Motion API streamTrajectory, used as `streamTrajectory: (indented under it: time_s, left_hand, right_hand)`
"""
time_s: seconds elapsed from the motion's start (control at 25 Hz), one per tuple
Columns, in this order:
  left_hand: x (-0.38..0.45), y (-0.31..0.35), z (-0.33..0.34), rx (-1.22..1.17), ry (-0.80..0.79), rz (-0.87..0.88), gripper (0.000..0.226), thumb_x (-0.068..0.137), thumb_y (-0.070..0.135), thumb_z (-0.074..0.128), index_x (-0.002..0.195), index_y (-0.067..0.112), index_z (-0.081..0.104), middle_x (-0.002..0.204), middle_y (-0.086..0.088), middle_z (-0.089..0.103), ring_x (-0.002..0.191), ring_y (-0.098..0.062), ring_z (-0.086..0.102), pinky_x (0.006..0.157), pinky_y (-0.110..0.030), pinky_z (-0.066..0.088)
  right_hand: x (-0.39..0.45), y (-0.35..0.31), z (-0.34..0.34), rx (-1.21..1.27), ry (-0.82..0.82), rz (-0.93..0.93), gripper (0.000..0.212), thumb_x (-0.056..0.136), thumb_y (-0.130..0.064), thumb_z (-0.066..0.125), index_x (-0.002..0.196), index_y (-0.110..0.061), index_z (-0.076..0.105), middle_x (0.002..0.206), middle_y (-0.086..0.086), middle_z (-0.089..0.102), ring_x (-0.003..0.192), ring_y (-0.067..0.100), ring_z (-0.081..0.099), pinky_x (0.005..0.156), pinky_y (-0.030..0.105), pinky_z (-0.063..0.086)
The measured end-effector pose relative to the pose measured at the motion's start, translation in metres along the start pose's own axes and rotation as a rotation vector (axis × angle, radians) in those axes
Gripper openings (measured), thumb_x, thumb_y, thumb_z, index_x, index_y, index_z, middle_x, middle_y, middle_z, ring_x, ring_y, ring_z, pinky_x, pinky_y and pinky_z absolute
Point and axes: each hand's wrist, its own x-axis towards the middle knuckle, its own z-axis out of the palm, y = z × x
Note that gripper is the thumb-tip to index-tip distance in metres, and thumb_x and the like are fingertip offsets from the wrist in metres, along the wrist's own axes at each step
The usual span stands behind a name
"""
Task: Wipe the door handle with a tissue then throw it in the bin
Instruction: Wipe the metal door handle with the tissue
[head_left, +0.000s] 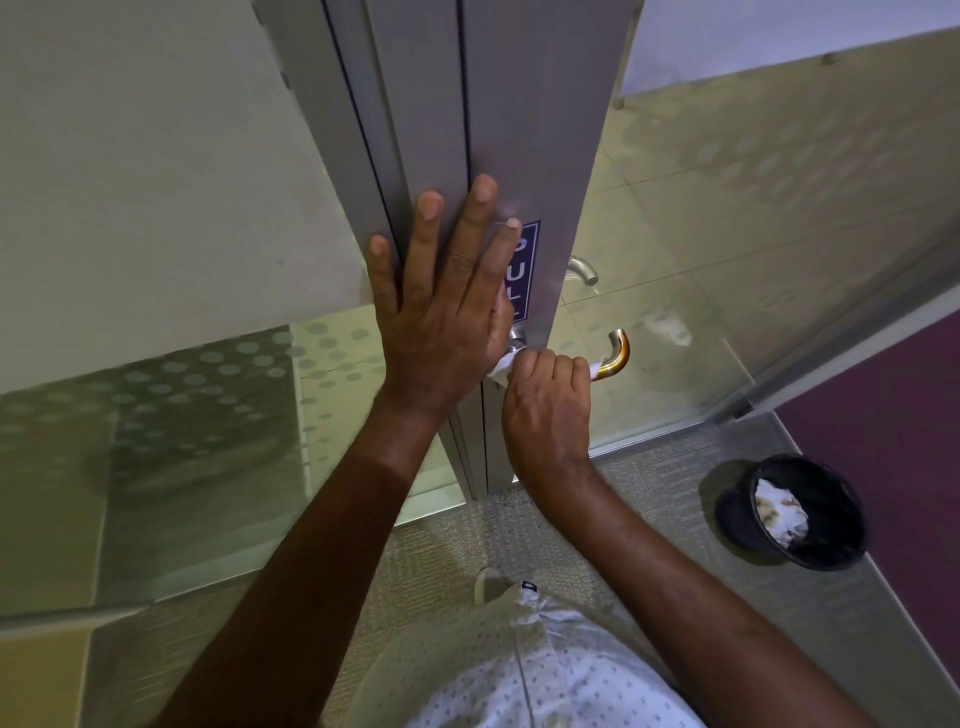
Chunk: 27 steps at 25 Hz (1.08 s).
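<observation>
The metal door handle (615, 356) sticks out to the right of the grey door frame (498, 130), its curved end showing past my fist. My right hand (548, 410) is closed around the handle with a white tissue (501, 368) wrapped between palm and lever; tissue corners show at both sides of the fist. My left hand (441, 306) lies flat, fingers spread, against the door frame above the handle, partly covering a blue PULL sticker (527, 270). The black bin (792, 512) stands on the floor at the right, with crumpled white paper inside.
A glass door panel (727, 260) with frosted dots stands to the right of the frame, and another frosted glass wall (156, 260) fills the left. A second handle (582, 270) shows behind the glass. A purple wall (893, 441) is beside the bin. Grey carpet lies below.
</observation>
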Motion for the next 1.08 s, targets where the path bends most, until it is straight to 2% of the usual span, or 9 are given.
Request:
streamTrajectory:
  time_s: [0.08, 0.24, 0.4, 0.52, 0.6, 0.68, 0.92, 1.0, 1.08]
  left_hand:
    - [0.0, 0.0, 0.003, -0.009, 0.022, 0.003, 0.048, 0.108, 0.034, 0.052, 0.155, 0.026, 0.048, 0.176, 0.005, -0.008, 0.165, -0.022, -0.016, 0.133, -0.05, -0.014]
    - [-0.001, 0.0, 0.007, -0.011, 0.045, 0.0, 0.049, 0.108, 0.037, 0.051, 0.156, 0.027, 0.047, 0.177, 0.005, -0.006, 0.166, -0.023, -0.015, 0.133, -0.05, -0.014]
    - [-0.001, -0.001, 0.007, -0.007, 0.057, 0.004, 0.051, 0.107, 0.037, 0.053, 0.156, 0.027, 0.047, 0.177, 0.004, -0.005, 0.166, -0.023, -0.014, 0.134, -0.05, -0.012]
    - [-0.001, 0.0, 0.006, -0.013, 0.057, 0.002, 0.05, 0.107, 0.037, 0.052, 0.155, 0.026, 0.048, 0.177, 0.004, -0.006, 0.166, -0.023, -0.014, 0.134, -0.05, -0.013]
    - [-0.001, 0.0, 0.006, -0.017, 0.057, -0.001, 0.049, 0.108, 0.037, 0.052, 0.155, 0.026, 0.048, 0.177, 0.004, -0.006, 0.166, -0.023, -0.014, 0.134, -0.05, -0.013]
    - [-0.001, 0.0, 0.006, -0.014, 0.057, -0.001, 0.048, 0.109, 0.038, 0.052, 0.155, 0.026, 0.048, 0.177, 0.004, -0.007, 0.166, -0.023, -0.014, 0.134, -0.05, -0.013]
    - [-0.001, 0.001, 0.006, -0.02, 0.057, -0.006, 0.046, 0.109, 0.038, 0.05, 0.153, 0.026, 0.05, 0.175, 0.004, -0.002, 0.166, -0.023, -0.014, 0.134, -0.05, -0.013]
    - [0.0, 0.001, 0.006, -0.013, 0.053, -0.001, 0.048, 0.108, 0.038, 0.052, 0.154, 0.026, 0.049, 0.176, 0.004, -0.004, 0.166, -0.023, -0.015, 0.134, -0.05, -0.013]
    - [0.001, 0.001, 0.004, -0.012, 0.046, -0.003, 0.048, 0.108, 0.037, 0.052, 0.154, 0.026, 0.049, 0.175, 0.004, -0.003, 0.165, -0.023, -0.015, 0.134, -0.05, -0.013]
  right_hand:
    - [0.005, -0.002, -0.002, -0.027, -0.038, 0.017, 0.034, 0.101, -0.02, 0.023, 0.114, -0.006, 0.05, 0.099, 0.014, 0.061, 0.091, 0.03, 0.058, 0.091, 0.045, 0.045]
    - [0.014, 0.002, -0.006, -0.054, -0.124, -0.045, 0.019, 0.103, -0.022, 0.045, 0.113, -0.008, 0.054, 0.092, 0.01, 0.059, 0.082, 0.026, 0.059, 0.082, 0.043, 0.045]
    - [0.023, 0.013, -0.006, -0.059, -0.091, -0.17, 0.017, 0.097, -0.02, 0.064, 0.113, -0.015, 0.061, 0.096, 0.006, 0.066, 0.066, 0.02, 0.047, 0.07, 0.037, 0.036]
    - [0.015, 0.01, -0.003, -0.039, -0.032, -0.12, 0.02, 0.105, -0.021, 0.043, 0.118, -0.012, 0.055, 0.096, 0.009, 0.061, 0.073, 0.023, 0.05, 0.076, 0.04, 0.041]
    - [0.002, 0.003, -0.002, -0.027, 0.01, -0.031, 0.04, 0.104, -0.014, 0.015, 0.118, -0.006, 0.051, 0.099, 0.013, 0.058, 0.087, 0.029, 0.054, 0.09, 0.045, 0.044]
    - [-0.004, -0.001, -0.002, -0.044, 0.01, -0.013, 0.049, 0.097, -0.008, 0.004, 0.117, -0.003, 0.048, 0.1, 0.015, 0.056, 0.093, 0.033, 0.053, 0.096, 0.048, 0.042]
    - [0.014, 0.004, -0.007, -0.089, -0.12, -0.052, 0.026, 0.102, -0.017, 0.031, 0.111, -0.008, 0.053, 0.092, 0.01, 0.061, 0.081, 0.026, 0.057, 0.083, 0.044, 0.045]
    - [0.019, 0.012, -0.006, -0.065, -0.113, -0.139, 0.016, 0.105, -0.019, 0.047, 0.113, -0.011, 0.058, 0.091, 0.007, 0.061, 0.07, 0.022, 0.052, 0.076, 0.04, 0.045]
    - [0.023, 0.017, -0.006, -0.068, -0.066, -0.203, 0.015, 0.103, -0.018, 0.052, 0.116, -0.013, 0.06, 0.086, 0.006, 0.058, 0.063, 0.02, 0.046, 0.067, 0.036, 0.04]
